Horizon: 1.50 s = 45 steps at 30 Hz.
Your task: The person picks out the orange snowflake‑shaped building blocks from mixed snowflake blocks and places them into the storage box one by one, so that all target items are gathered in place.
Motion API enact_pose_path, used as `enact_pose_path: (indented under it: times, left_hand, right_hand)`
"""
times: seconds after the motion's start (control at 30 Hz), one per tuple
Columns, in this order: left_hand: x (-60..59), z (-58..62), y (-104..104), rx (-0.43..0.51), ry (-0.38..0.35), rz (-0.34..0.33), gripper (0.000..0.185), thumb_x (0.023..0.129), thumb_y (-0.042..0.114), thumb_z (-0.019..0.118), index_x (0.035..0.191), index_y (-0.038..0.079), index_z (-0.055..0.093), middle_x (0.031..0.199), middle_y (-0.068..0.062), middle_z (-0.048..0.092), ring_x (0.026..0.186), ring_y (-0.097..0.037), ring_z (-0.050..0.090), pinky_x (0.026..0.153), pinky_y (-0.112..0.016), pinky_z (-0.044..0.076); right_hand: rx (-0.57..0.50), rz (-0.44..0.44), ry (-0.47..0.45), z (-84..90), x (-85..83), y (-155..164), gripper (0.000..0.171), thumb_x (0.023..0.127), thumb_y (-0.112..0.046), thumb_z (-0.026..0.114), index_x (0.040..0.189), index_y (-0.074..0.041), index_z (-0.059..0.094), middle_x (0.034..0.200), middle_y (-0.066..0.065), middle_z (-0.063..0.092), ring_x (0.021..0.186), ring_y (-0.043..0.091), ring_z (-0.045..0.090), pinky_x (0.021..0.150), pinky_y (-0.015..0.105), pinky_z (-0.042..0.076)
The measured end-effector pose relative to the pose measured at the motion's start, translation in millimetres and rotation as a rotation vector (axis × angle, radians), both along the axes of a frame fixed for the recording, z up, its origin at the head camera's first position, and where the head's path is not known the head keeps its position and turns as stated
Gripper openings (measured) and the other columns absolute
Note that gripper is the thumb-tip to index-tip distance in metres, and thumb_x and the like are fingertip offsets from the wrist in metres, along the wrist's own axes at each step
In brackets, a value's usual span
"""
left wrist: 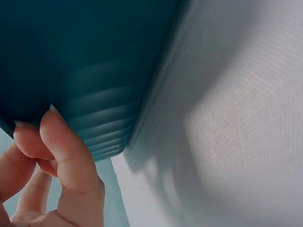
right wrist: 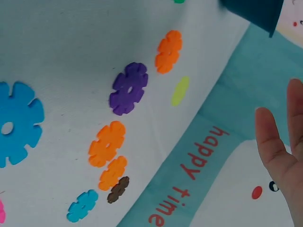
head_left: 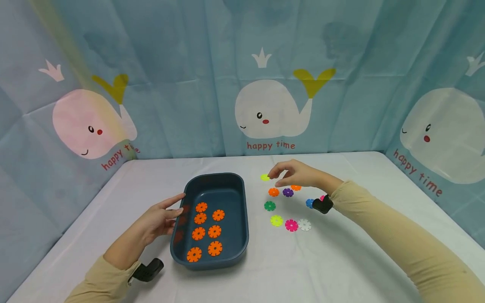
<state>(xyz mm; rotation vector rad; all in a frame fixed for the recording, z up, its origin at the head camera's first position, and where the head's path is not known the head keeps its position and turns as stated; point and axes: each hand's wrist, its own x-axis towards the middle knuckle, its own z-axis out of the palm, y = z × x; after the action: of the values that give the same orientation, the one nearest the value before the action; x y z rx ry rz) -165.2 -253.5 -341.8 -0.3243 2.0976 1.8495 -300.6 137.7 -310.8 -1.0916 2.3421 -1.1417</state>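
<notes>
A dark blue, deep rectangular tray [head_left: 238, 219] holds several flat, notched orange discs [head_left: 214, 231]. My left hand [head_left: 161, 219] grips its left rim, thumb and index finger over the edge and other fingers against the outer wall [left wrist: 109, 99]. My right hand [head_left: 297, 173] hovers over the table right of the tray, thumb and fingers apart with nothing between them. Below and around it lie loose discs: a yellow one [head_left: 265, 177] by the fingertips, an orange one [head_left: 273, 192], a purple one [head_left: 288, 192] and a green one [head_left: 270, 205].
Nearer the front lie a yellow-green disc [head_left: 276, 220], a pink disc [head_left: 291, 225] and a white disc [head_left: 305, 224]. A blue disc [right wrist: 19, 124] and a small brown disc [right wrist: 118, 189] show in the right wrist view. A whale-print curtain [head_left: 170, 105] hangs behind the white-covered table [head_left: 303, 269].
</notes>
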Motion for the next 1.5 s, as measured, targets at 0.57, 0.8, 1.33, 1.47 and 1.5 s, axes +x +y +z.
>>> enact_pose_path:
  times: [0.57,0.8,1.33,1.47,1.5]
  left_hand:
    - [1.2,-0.6,-4,0.01,0.005,0.018,0.063,0.1,0.012,0.053,0.155,0.012,0.023,0.095,-0.006,0.062,0.069,-0.017,0.053,0.064,-0.029,0.052]
    - [2.9,-3.0,-3,0.016,-0.003,0.016,0.063,0.1,0.011,0.053,0.155,0.011,0.022,0.096,-0.006,0.061,0.071,-0.018,0.053,0.064,-0.029,0.052]
    - [0.6,-0.8,0,0.021,0.003,0.012,0.061,0.101,0.01,0.051,0.155,0.012,0.024,0.093,-0.006,0.063,0.069,-0.016,0.054,0.061,-0.027,0.051]
    - [1.0,-1.0,-1,0.02,0.012,0.005,0.061,0.101,0.011,0.052,0.155,0.011,0.023,0.091,-0.006,0.063,0.068,-0.017,0.055,0.061,-0.028,0.051]
    - [1.0,-0.9,-2,0.022,0.012,0.005,0.061,0.101,0.011,0.052,0.155,0.011,0.023,0.091,-0.006,0.064,0.068,-0.017,0.055,0.061,-0.028,0.051]
  right_hand:
    - [0.032,-0.033,-0.069,-28.6,-26.6,4,0.036,0.09,-0.005,0.065,0.125,0.004,0.059,0.127,0.023,0.056,0.119,0.039,0.048,0.099,0.047,0.043]
    - [0.185,-0.05,-0.128,-44.7,-40.9,0,0.039,0.089,-0.013,0.069,0.127,-0.005,0.062,0.124,0.011,0.06,0.117,0.029,0.05,0.098,0.047,0.042]
    - [0.405,-0.035,-0.141,-49.4,-54.4,-13,0.033,0.082,-0.012,0.078,0.114,-0.014,0.068,0.121,0.004,0.055,0.116,0.025,0.047,0.103,0.043,0.038]
    - [0.412,-0.01,-0.137,-49.9,-54.9,-14,0.031,0.083,-0.01,0.077,0.111,-0.012,0.068,0.122,0.005,0.053,0.117,0.026,0.045,0.105,0.044,0.035]
    - [0.413,-0.005,-0.133,-50.2,-55.3,-14,0.03,0.083,-0.01,0.077,0.111,-0.011,0.067,0.121,0.005,0.053,0.116,0.027,0.045,0.105,0.044,0.036]
